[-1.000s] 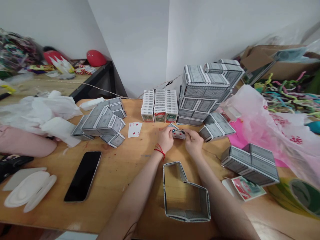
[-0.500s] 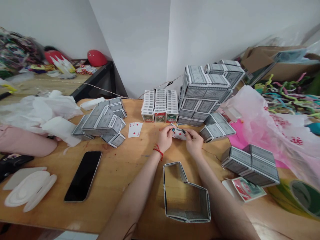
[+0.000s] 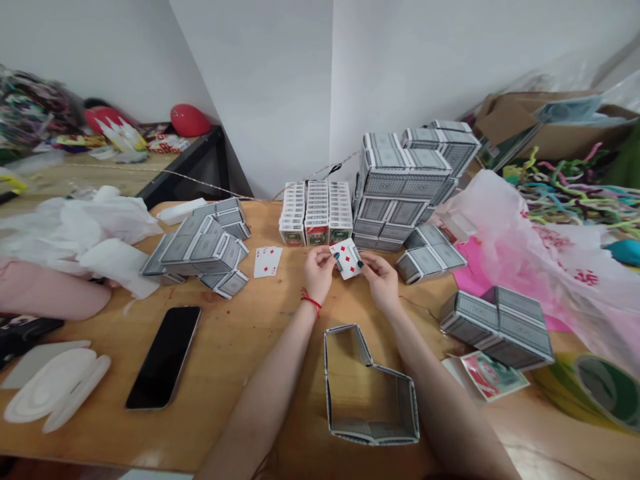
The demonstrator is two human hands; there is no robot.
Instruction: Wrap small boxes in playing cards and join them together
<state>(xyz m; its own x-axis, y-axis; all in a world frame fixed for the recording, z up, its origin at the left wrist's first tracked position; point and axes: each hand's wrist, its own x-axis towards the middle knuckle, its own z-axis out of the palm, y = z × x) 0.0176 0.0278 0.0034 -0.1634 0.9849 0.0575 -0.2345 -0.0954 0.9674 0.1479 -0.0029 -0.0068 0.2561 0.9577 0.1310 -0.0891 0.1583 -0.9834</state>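
Both my hands meet over the middle of the wooden table (image 3: 240,347), holding a small stack of playing cards (image 3: 347,259) with a red diamonds face tilted up toward me. My left hand (image 3: 317,272), a red string on its wrist, pinches the stack's left edge. My right hand (image 3: 380,279) grips its right side. Just behind the cards stand three rows of boxed decks (image 3: 317,212). An empty grey card wrapper (image 3: 367,387), folded open, lies between my forearms.
Grey wrapped deck bundles are stacked at the back right (image 3: 403,187), left (image 3: 205,243) and right (image 3: 500,327). A loose diamonds card (image 3: 267,261) lies face up. A black phone (image 3: 164,357), white plastic bags (image 3: 75,233) and a pink bag (image 3: 540,260) surround them.
My hands have lifted the stack of cards off the table and tilted its face up, so the red diamonds now show.
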